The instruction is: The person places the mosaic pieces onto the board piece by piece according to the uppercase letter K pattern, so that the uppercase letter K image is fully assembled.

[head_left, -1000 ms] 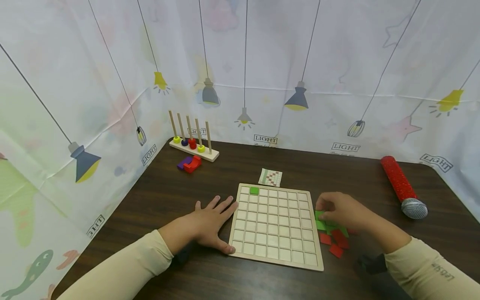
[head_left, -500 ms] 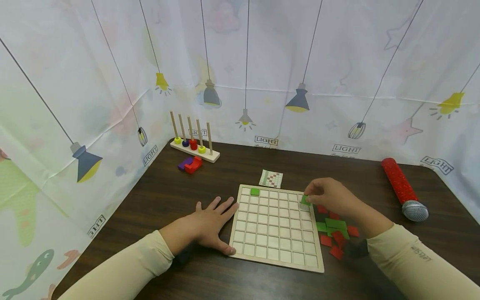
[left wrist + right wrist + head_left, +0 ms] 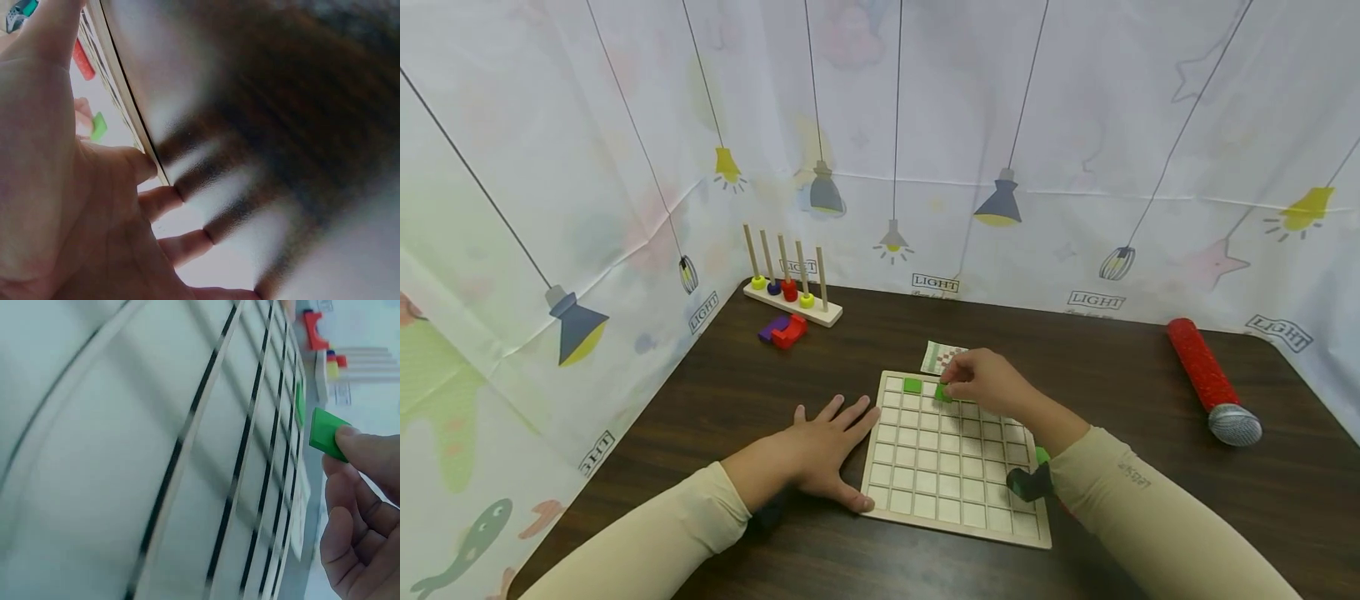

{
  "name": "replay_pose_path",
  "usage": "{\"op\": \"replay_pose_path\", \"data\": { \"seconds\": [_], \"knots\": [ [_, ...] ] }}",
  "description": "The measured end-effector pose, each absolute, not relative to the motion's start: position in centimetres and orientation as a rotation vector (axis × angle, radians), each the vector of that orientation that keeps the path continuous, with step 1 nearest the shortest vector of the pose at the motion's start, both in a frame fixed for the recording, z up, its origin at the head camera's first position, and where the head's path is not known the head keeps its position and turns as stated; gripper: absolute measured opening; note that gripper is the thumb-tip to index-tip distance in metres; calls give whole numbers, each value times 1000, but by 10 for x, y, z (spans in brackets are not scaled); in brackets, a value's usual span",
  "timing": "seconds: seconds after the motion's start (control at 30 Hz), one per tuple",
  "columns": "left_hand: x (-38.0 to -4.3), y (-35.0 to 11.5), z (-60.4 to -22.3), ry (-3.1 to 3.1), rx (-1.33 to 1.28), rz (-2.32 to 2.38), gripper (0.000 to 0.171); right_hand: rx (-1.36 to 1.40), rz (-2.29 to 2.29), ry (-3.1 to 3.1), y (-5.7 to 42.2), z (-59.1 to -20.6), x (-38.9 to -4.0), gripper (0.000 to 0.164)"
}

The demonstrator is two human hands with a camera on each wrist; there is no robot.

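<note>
Green tile (image 3: 325, 432) is pinched by the right hand (image 3: 988, 385) over the board (image 3: 928, 462); left hand (image 3: 822, 454) spread at its left edge.

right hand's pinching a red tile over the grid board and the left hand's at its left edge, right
The tile is green, not red, as the right wrist view shows. The right hand does pinch it over the board, and the left hand is at the board's left edge.
</note>
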State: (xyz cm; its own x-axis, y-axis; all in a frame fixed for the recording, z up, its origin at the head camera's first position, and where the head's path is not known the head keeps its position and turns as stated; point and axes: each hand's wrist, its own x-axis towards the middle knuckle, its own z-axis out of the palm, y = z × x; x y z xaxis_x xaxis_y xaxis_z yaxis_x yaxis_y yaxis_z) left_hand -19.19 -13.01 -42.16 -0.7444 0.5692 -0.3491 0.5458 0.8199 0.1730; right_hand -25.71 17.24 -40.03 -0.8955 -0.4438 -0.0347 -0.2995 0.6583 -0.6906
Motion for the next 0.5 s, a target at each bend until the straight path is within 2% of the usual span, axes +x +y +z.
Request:
{"op": "replay_pose_path", "data": {
  "seconds": [0.23,0.5],
  "knots": [
    [-192,-130,-424,2618,829,89,128,-636,-1076,2655,138,-404,-261,8],
    [-192,-132,-423,2620,823,82,128,-673,-1029,2655,125,-409,-264,6]
  ]
}}
